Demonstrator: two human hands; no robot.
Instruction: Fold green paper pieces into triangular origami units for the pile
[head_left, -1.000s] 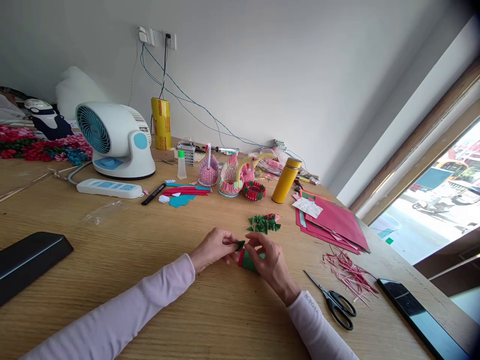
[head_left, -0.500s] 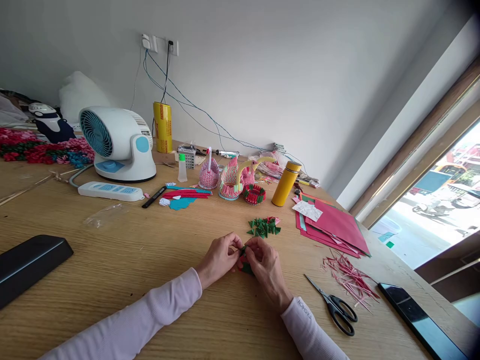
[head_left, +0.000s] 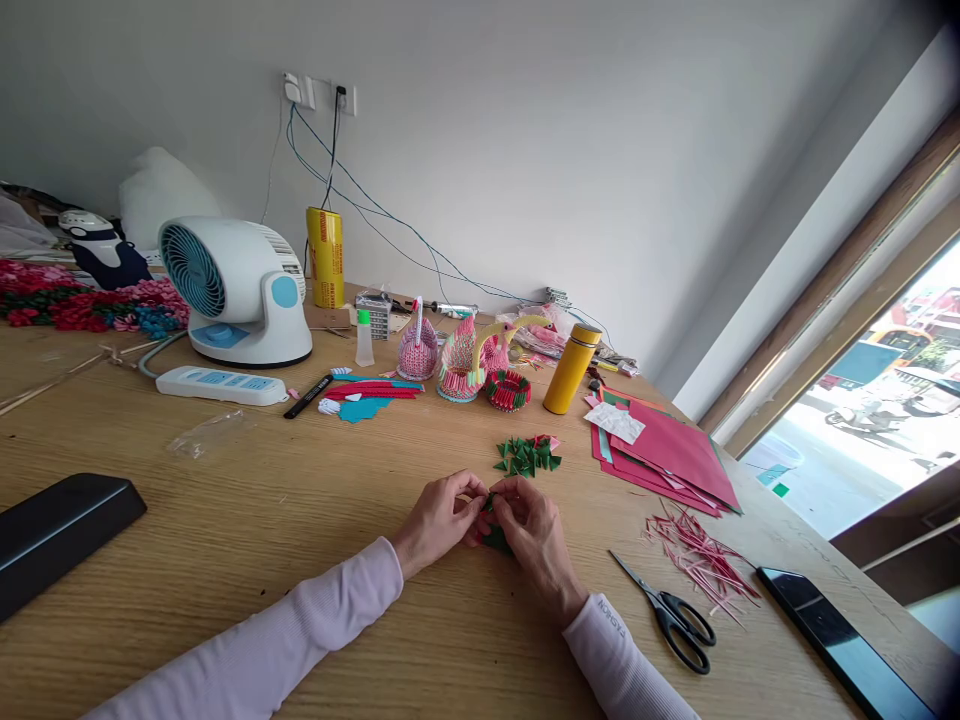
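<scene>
Green paper [head_left: 490,502], pinched btwn hands [head_left: 441,522] [head_left: 534,530], partly hidden

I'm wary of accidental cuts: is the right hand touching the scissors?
Apart: in the head view, tabletop shows between the right hand and the scissors.

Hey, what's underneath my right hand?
Some dark green paper shows past the inner edge of your right hand. The hand hides whatever else is under it, so I can't tell how far the paper extends.
</scene>
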